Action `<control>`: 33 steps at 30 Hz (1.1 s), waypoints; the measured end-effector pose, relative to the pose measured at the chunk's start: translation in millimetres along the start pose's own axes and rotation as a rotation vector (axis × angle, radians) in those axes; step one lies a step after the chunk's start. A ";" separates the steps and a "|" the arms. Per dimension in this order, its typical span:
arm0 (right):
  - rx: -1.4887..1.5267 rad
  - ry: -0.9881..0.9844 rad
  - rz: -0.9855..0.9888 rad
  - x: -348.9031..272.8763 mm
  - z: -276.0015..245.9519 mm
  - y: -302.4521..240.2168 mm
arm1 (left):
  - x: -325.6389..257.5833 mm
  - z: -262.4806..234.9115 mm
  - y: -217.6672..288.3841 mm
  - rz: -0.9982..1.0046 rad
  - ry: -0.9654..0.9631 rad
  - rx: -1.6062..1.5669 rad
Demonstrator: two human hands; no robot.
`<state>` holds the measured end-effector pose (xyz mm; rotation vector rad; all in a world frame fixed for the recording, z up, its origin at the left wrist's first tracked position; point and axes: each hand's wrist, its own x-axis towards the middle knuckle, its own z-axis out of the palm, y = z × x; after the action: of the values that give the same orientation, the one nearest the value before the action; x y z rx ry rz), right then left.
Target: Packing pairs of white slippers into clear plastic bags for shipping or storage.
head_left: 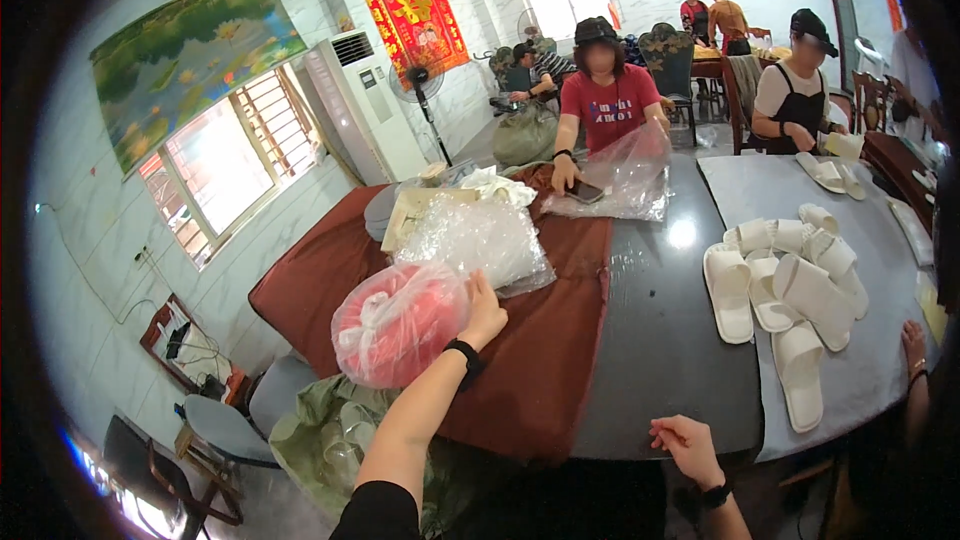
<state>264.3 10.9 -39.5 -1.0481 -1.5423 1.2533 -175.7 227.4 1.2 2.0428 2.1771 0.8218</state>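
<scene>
My left hand (484,312) reaches forward and rests against a clear plastic bag stuffed with red material (398,323), which sits on the dark red cloth (560,340) over the table. Its fingers lie on the bag's right side; a black band circles the wrist. My right hand (686,445) rests on the near edge of the dark table (660,340), fingers loosely curled, holding nothing. A pile of crinkled clear plastic bags (480,237) lies just beyond the red bag.
Several white slippers (790,285) lie on a grey mat (870,370) at the right. Across the table a person in a red shirt (608,100) handles a clear bag (620,180). Another person (795,90) sits far right. A green sack (320,435) sits below left.
</scene>
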 end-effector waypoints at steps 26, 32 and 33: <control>-0.171 0.103 -0.102 -3.3 5.2 -6.8 | 69.8 24.9 -48.4 0.103 -0.046 0.571; -0.181 0.096 -0.050 -4.2 1.9 -13.3 | 74.6 23.0 -45.0 0.086 -0.059 0.522; -0.185 0.107 -0.044 -6.6 1.0 -12.0 | 77.1 22.8 -43.4 0.062 -0.066 0.461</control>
<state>264.0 2.7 -28.6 -1.1730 -1.6127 1.0229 -216.6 308.1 -11.3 2.2952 2.4536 0.2590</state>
